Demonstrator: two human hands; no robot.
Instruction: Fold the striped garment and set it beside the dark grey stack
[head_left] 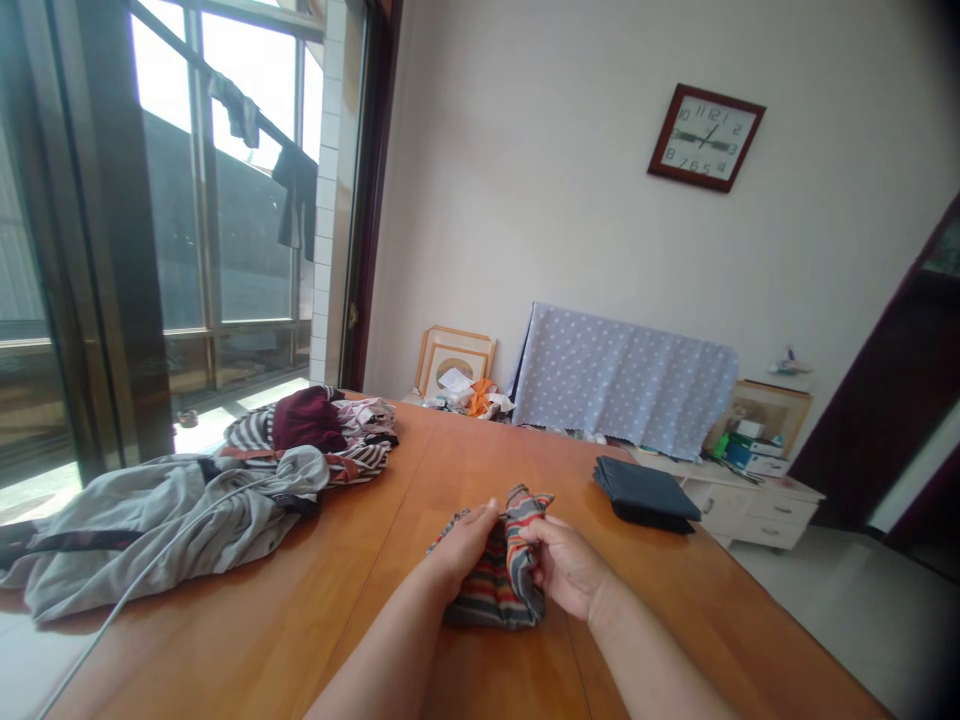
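A striped garment [491,600] in grey, red and orange lies bunched on the wooden table in front of me. My right hand [566,565] grips its raised, folded-over right edge between thumb and fingers. On the garment's left side rests my left hand [466,548], closed on the cloth with the thumb on top; its other fingers are mostly hidden. Which kind of garment it is I cannot tell. To the right of my hands sits a dark folded cloth [645,493] in a flat stack.
A grey garment [180,520] with a pale cord [142,578] across it lies on the table's [360,620] left side. Behind it is a pile with a maroon garment [307,418] and striped clothes. A white cabinet [776,510] stands beyond the right edge, near a dotted cloth cover [622,380].
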